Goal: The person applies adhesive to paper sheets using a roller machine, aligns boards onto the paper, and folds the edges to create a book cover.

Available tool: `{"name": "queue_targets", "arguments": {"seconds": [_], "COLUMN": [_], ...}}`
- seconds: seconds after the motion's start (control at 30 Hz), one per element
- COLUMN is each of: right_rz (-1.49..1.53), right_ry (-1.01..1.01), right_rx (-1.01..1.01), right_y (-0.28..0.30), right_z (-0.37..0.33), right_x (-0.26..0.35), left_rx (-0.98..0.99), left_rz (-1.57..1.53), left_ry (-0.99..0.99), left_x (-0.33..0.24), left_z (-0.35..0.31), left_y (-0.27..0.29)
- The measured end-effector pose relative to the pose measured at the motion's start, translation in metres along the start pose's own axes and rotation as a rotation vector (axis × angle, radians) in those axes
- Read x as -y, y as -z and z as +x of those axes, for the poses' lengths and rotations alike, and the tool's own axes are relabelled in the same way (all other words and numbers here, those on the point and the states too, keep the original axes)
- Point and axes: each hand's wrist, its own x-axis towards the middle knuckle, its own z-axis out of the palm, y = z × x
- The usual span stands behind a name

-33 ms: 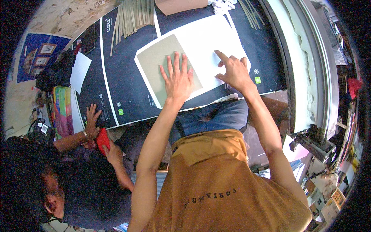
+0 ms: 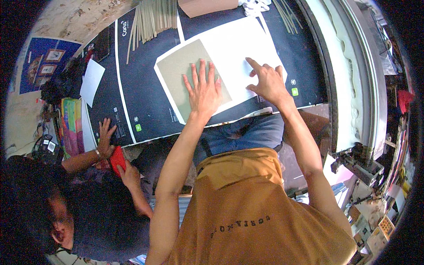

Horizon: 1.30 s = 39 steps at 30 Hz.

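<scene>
Left hand (image 2: 205, 93), fingers spread apart, lies palm down on a grey-beige board (image 2: 176, 66), hiding part of its middle and near edge. The board rests on the left part of a white sheet (image 2: 234, 44), itself on the dark surface (image 2: 145, 84). Right hand (image 2: 264, 80), index finger extended and thumb apart, is at the sheet's right part; whether its fingertips touch cannot be told. At the far side, thin strips (image 2: 152, 20) and a brown box (image 2: 207, 6) are cut off by the frame. Near left, a co-worker's fingers partly cover a red object (image 2: 117, 160), its kind unclear.
</scene>
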Motion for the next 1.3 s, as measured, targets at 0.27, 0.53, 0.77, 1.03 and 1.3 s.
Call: {"name": "queue_targets", "arguments": {"seconds": [0.27, 0.53, 0.77, 1.03, 1.3], "right_rz": [-0.029, -0.015, 0.255, 0.295, 0.462], "right_ry": [-0.019, -0.007, 0.033, -0.262, -0.049], "right_rx": [0.026, 0.006, -0.1, -0.259, -0.141], "right_y": [0.002, 0.002, 0.01, -0.012, -0.038], "right_z": [0.0, 0.002, -0.009, 0.004, 0.047], "right_x": [0.004, 0.002, -0.02, -0.167, -0.196], "left_rx": [0.034, 0.013, 0.011, -0.389, -0.339], "left_rz": [0.014, 0.017, -0.431, -0.32, -0.219], "left_ry": [-0.013, -0.031, 0.101, 0.252, 0.193], "left_x": [0.002, 0.003, 0.005, -0.012, -0.008], "left_z": [-0.002, 0.001, 0.014, -0.011, -0.056], "left_y": [0.0, 0.0, 0.012, 0.007, 0.029]}}
